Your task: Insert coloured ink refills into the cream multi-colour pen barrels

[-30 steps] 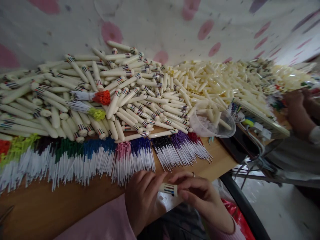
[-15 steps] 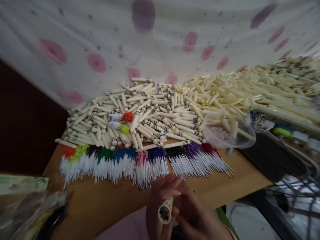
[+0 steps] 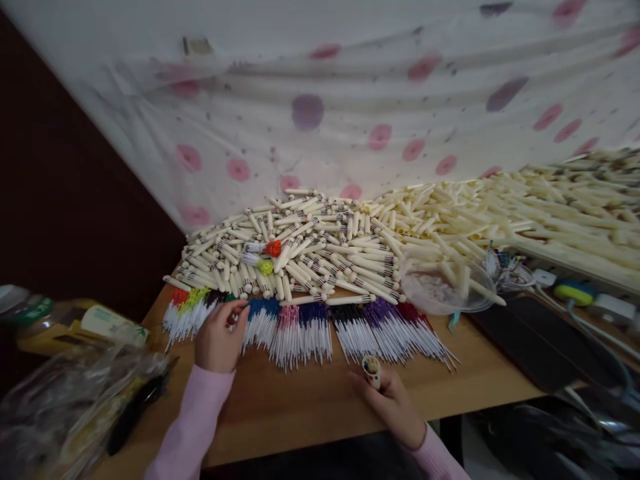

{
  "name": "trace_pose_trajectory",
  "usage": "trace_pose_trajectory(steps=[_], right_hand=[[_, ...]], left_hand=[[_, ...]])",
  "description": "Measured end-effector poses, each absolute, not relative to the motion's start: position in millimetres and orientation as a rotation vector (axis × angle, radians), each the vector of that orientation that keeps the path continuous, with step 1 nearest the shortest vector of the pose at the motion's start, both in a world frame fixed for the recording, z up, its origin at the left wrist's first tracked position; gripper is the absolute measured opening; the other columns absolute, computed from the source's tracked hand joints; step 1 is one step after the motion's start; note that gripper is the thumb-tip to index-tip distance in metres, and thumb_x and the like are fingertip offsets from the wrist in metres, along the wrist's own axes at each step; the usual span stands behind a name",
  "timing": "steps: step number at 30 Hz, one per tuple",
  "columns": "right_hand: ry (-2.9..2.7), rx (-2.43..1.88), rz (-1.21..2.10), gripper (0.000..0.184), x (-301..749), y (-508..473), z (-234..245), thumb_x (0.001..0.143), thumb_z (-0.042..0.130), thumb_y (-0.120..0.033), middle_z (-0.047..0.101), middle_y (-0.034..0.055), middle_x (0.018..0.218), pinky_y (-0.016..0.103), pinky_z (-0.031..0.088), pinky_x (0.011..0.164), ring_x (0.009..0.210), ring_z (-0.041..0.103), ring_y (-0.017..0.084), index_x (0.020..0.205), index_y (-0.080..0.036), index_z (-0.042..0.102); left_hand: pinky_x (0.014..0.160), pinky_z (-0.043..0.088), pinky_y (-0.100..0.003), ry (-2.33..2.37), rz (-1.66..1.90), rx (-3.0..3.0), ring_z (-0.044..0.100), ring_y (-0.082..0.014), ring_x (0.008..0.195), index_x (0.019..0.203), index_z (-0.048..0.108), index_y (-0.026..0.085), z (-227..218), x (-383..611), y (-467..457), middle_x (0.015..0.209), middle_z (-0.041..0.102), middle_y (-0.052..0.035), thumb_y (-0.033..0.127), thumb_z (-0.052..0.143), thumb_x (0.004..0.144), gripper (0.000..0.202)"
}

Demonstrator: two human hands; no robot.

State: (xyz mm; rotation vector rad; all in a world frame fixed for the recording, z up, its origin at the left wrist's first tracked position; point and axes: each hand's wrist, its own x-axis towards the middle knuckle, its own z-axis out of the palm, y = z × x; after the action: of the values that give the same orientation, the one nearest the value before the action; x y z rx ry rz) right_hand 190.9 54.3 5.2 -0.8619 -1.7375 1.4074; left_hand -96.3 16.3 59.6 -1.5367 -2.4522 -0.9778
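My left hand (image 3: 218, 337), in a pink sleeve, reaches onto the row of coloured pen refills (image 3: 305, 325) laid along the wooden table (image 3: 310, 407). Its fingers are pinched at the green and dark refills near the row's left end. My right hand (image 3: 389, 399) holds a cream pen barrel (image 3: 371, 371) upright near the table's front edge, with the barrel's open end facing up. Behind the refills lies a heap of cream barrels with striped ends (image 3: 300, 250). Farther right is a heap of plain cream parts (image 3: 500, 210).
A clear plastic bowl (image 3: 447, 288) with small parts sits right of the heaps. A dark flat tray (image 3: 537, 340) and cables lie at the right. Crumpled plastic bags (image 3: 65, 393) and a box lie at the left edge. A spotted cloth (image 3: 350, 100) hangs behind.
My hands were together on the barrel; now the left has moved away to the refill row and the right alone holds the barrel. The view has pulled back and swung left.
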Motion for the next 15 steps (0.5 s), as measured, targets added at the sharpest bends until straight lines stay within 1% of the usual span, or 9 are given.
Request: trace_pose_trajectory(steps=[2, 3, 6, 8, 12, 13, 15], right_hand=[[-1.731, -0.842, 1.515, 0.058, 190, 59, 8, 0.083, 0.059, -0.053, 0.021, -0.0068, 0.053, 0.024, 0.019, 0.046, 0.049, 0.019, 0.008, 0.052, -0.021, 0.022], [-1.747, -0.826, 1.561, 0.060, 191, 62, 10, 0.081, 0.061, -0.055, 0.020, -0.0069, 0.052, 0.024, 0.017, 0.046, 0.049, 0.018, 0.008, 0.051, -0.021, 0.021], [-1.813, -0.785, 1.650, 0.064, 198, 68, 17, 0.078, 0.064, -0.058, 0.020, -0.0072, 0.050, 0.024, 0.016, 0.046, 0.048, 0.018, 0.008, 0.049, -0.021, 0.021], [-1.861, -0.767, 1.677, 0.064, 204, 72, 21, 0.077, 0.064, -0.059, 0.020, -0.0073, 0.051, 0.024, 0.015, 0.047, 0.049, 0.017, 0.008, 0.050, -0.021, 0.021], [-1.952, -0.755, 1.713, 0.064, 212, 83, 22, 0.076, 0.064, -0.061, 0.020, -0.0077, 0.051, 0.024, 0.015, 0.047, 0.049, 0.018, 0.007, 0.050, -0.021, 0.022], [-1.960, -0.759, 1.715, 0.064, 212, 86, 20, 0.076, 0.064, -0.061, 0.020, -0.0078, 0.051, 0.024, 0.016, 0.048, 0.049, 0.019, 0.007, 0.050, -0.021, 0.022], [-1.945, -0.780, 1.703, 0.063, 211, 91, 13, 0.076, 0.062, -0.063, 0.021, -0.0077, 0.051, 0.024, 0.018, 0.048, 0.050, 0.020, 0.008, 0.050, -0.021, 0.024]], left_hand=[[0.067, 0.050, -0.036, -2.529, -0.846, -1.476, 0.063, -0.0236, 0.068, 0.090, 0.069, 0.015, 58, -124, 27, 0.084, 0.069, -0.0098, 0.032, 0.056, 0.082, 0.024], [0.067, 0.050, -0.035, -2.565, -0.789, -1.460, 0.064, -0.0246, 0.069, 0.087, 0.070, 0.015, 55, -132, 31, 0.083, 0.069, -0.0100, 0.032, 0.058, 0.080, 0.022], [0.070, 0.049, -0.034, -2.661, -0.651, -1.410, 0.066, -0.0270, 0.081, 0.084, 0.070, 0.015, 39, -141, 38, 0.086, 0.070, -0.0119, 0.028, 0.061, 0.079, 0.017], [0.072, 0.049, -0.034, -2.721, -0.582, -1.369, 0.066, -0.0256, 0.084, 0.085, 0.069, 0.015, 30, -142, 39, 0.089, 0.069, -0.0118, 0.027, 0.060, 0.082, 0.015], [0.076, 0.050, -0.037, -2.827, -0.518, -1.296, 0.064, -0.0197, 0.083, 0.083, 0.065, 0.015, 19, -145, 42, 0.092, 0.068, -0.0061, 0.029, 0.061, 0.086, 0.015], [0.076, 0.050, -0.037, -2.844, -0.524, -1.283, 0.063, -0.0190, 0.082, 0.082, 0.065, 0.015, 19, -146, 43, 0.091, 0.067, -0.0050, 0.029, 0.062, 0.086, 0.015], [0.076, 0.049, -0.037, -2.853, -0.569, -1.261, 0.064, -0.0204, 0.082, 0.078, 0.064, 0.016, 22, -150, 44, 0.089, 0.067, -0.0055, 0.027, 0.063, 0.084, 0.013]])
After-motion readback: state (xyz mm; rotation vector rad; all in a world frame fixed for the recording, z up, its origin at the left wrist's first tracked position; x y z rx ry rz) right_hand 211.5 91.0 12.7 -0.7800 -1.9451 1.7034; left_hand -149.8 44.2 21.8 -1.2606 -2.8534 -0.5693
